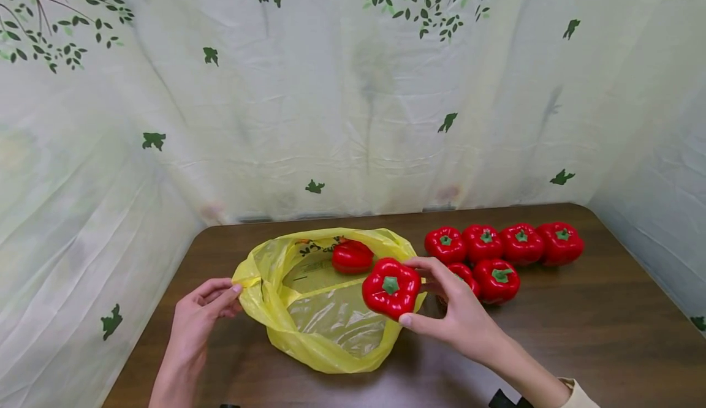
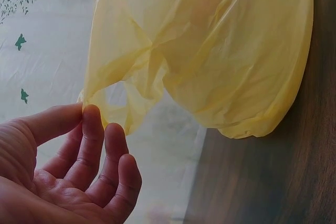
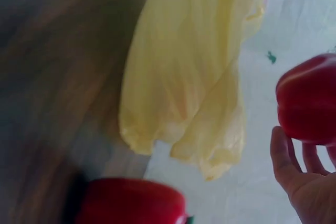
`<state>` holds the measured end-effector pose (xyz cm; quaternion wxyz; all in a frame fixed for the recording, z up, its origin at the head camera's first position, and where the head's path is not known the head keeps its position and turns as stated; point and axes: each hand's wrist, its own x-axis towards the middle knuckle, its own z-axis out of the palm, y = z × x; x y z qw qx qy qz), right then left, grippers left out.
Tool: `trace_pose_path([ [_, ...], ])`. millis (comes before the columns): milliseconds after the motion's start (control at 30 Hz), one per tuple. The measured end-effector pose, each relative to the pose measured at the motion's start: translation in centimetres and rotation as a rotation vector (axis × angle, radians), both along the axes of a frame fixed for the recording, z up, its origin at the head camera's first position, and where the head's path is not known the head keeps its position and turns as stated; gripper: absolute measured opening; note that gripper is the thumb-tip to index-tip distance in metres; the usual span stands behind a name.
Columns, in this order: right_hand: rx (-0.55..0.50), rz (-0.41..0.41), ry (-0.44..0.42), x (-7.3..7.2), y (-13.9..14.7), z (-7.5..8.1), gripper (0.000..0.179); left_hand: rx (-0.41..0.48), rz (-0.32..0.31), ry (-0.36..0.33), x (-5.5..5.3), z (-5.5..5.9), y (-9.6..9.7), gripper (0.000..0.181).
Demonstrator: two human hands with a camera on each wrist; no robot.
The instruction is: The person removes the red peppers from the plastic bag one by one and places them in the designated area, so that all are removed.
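A yellow plastic bag [image 1: 331, 359] stands on the table with its mouth spread wide. One red bell pepper [image 1: 353, 256] lies inside it, near the far wall. My left hand [image 1: 201, 313] pinches the bag's left rim between thumb and forefinger; the left wrist view shows the other fingers [image 2: 116, 145] loosely bent. Over the bag's right rim, my right hand [image 1: 455, 310] grips another red bell pepper [image 1: 390, 288] with its green stem facing the head camera. In the right wrist view this held pepper [image 3: 310, 100] is partly cut off by the frame edge.
To the right of the bag, several red bell peppers [image 1: 521, 244] form a back row on the brown wooden table [image 1: 595, 334]. More peppers [image 1: 496, 280] sit in front of them, partly hidden by my right hand. A leaf-patterned curtain [image 1: 353, 120] hangs behind the table.
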<state>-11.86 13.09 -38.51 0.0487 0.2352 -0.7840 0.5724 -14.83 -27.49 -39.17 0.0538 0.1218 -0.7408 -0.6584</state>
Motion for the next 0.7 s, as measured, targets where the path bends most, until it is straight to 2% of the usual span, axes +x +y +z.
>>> trace_pose_path([
  [233, -0.018, -0.102, -0.021, 1.0, 2.2, -0.7, 0.062, -0.015, 0.002, -0.013, 0.2, 0.1, 0.2, 0.025],
  [400, -0.024, -0.139, -0.005, 1.4, 3.9, -0.9, 0.062, -0.005, 0.006, -0.005, 0.2, 0.1, 0.2, 0.023],
  [700, 0.040, -0.238, 0.002, 1.7, 7.4, -1.8, 0.062, 0.003, -0.014, 0.002, 0.1, 0.0, 0.3, 0.017],
])
